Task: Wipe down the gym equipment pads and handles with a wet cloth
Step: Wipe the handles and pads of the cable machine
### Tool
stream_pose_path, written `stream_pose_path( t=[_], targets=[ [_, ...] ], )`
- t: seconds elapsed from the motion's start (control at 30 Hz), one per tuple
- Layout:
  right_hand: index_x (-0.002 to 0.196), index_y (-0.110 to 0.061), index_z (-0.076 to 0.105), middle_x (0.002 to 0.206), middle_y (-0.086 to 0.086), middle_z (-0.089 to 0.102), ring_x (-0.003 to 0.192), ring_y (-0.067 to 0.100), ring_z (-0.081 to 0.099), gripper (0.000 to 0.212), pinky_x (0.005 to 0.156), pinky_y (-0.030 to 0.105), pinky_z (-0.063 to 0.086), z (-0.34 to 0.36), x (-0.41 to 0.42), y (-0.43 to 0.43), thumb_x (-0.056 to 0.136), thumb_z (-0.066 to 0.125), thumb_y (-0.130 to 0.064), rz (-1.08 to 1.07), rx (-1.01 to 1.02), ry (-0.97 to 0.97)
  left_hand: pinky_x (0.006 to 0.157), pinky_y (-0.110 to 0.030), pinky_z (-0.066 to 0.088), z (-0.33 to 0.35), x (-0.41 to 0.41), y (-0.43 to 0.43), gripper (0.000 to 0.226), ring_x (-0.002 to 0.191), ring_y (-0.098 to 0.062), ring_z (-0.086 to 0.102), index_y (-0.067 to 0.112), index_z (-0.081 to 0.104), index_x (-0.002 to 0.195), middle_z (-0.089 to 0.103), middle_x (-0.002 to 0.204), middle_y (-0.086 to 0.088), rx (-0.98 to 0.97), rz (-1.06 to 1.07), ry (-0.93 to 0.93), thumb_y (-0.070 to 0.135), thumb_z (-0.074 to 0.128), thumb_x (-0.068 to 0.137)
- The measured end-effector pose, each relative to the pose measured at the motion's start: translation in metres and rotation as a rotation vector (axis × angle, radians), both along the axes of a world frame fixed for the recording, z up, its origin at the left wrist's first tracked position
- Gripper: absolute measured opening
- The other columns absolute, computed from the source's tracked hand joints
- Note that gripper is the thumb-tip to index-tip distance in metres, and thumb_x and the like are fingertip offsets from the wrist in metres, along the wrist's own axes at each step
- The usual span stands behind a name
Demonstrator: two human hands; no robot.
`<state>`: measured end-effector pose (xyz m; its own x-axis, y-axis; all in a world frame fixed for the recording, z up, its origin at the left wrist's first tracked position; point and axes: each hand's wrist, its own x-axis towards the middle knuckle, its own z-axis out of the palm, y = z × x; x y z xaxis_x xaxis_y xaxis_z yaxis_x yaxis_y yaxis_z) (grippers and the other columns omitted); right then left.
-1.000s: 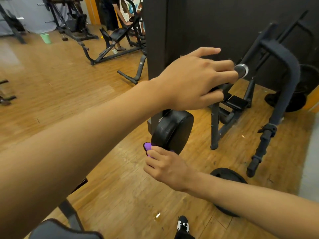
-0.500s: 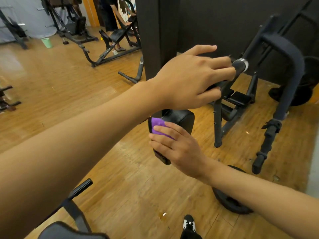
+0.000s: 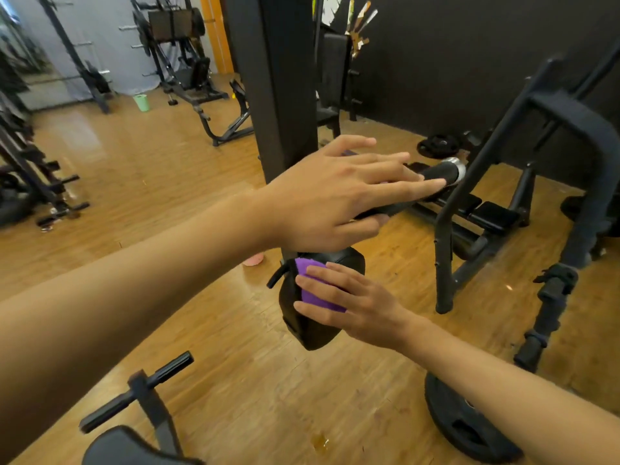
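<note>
Room: gym hall with a plank wooden floor (image 3: 201,330), a dark back wall and black machines standing about.
Support: black steel upright column (image 3: 278,95); it seems to carry the pad and handle, but the joints do not show.
Task item: folded purple cloth (image 3: 313,280), flat against the near face of the black vinyl roller pad (image 3: 312,330), toward its upper edge.
Right hand (image 3: 355,307): fingers straight, pressing the cloth to the pad, nothing clenched. The thumb is out of sight.
Left hand (image 3: 335,199): fingers laid nearly straight over the black foam handle with chrome end cap (image 3: 439,172), thumb beneath it. A loose, steadying hold.
Step, judged: wiping the pad, with the handle probably next.
Risk one: the pad may turn or swing under the press and the cloth skid off its edge. The cause would be so light a left hold.
Risk two: drips from the cloth could make the floor slippery near the black weight plate (image 3: 463,427).
Hidden: the pad's far side, its mount behind the left wrist, and how wet the cloth is.
Cut off: black padded seat (image 3: 127,448), at the bottom edge.
Hard to make out: pale green container (image 3: 141,102), far off by the grey wall.
</note>
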<state>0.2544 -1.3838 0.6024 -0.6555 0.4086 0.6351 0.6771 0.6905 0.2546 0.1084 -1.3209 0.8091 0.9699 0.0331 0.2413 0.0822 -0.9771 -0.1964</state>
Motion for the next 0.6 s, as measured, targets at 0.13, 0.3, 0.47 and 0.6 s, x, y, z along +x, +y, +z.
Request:
stream_pose_path(
  t=[0.13, 0.3, 0.47, 0.6],
  targets=[
    [0.147, -0.02, 0.042, 0.157, 0.011, 0.036, 0.149, 0.03, 0.035, 0.056, 0.117, 0.047, 0.04, -0.007, 0.007, 0.005, 0.098, 0.069, -0.011, 0.11, 0.093, 0.059, 0.129, -0.045, 0.008, 0.007, -0.005, -0.011, 0.062, 0.159, -0.01, 0.014, 0.027, 0.021, 0.166, 0.033, 0.168, 0.006, -0.102, 0.097, 0.081, 0.04, 0.037, 0.107],
    [0.144, -0.018, 0.047, 0.153, 0.011, 0.041, 0.146, 0.03, 0.041, 0.051, 0.114, 0.046, 0.043, -0.008, 0.015, 0.006, 0.098, 0.07, -0.013, 0.314, 0.102, 0.118, 0.128, -0.032, 0.007, 0.018, 0.004, -0.026, 0.07, 0.154, 0.003, 0.021, 0.034, 0.001, 0.167, 0.036, 0.165, 0.014, -0.24, 0.393, 0.165, 0.058, 0.028, 0.107],
    [0.142, -0.015, 0.051, 0.15, 0.013, 0.049, 0.145, 0.029, 0.043, 0.046, 0.116, 0.044, 0.042, -0.018, 0.052, 0.012, 0.099, 0.068, -0.011, 0.382, 0.031, 0.253, 0.12, -0.024, 0.015, 0.023, 0.019, -0.046, 0.071, 0.15, -0.003, 0.027, 0.045, 0.007, 0.164, 0.035, 0.166, 0.01, -0.191, 0.662, 0.302, 0.074, 0.014, 0.1],
    [0.147, -0.014, 0.047, 0.155, 0.013, 0.045, 0.148, 0.03, 0.039, 0.046, 0.117, 0.045, 0.04, -0.025, 0.073, 0.031, 0.104, 0.06, -0.008, 0.468, -0.038, 0.263, 0.118, -0.038, 0.029, 0.024, 0.026, -0.067, 0.075, 0.143, -0.009, 0.04, 0.039, 0.027, 0.162, 0.047, 0.157, 0.011, -0.178, 0.848, 0.322, 0.076, 0.01, 0.099]
  ],
)
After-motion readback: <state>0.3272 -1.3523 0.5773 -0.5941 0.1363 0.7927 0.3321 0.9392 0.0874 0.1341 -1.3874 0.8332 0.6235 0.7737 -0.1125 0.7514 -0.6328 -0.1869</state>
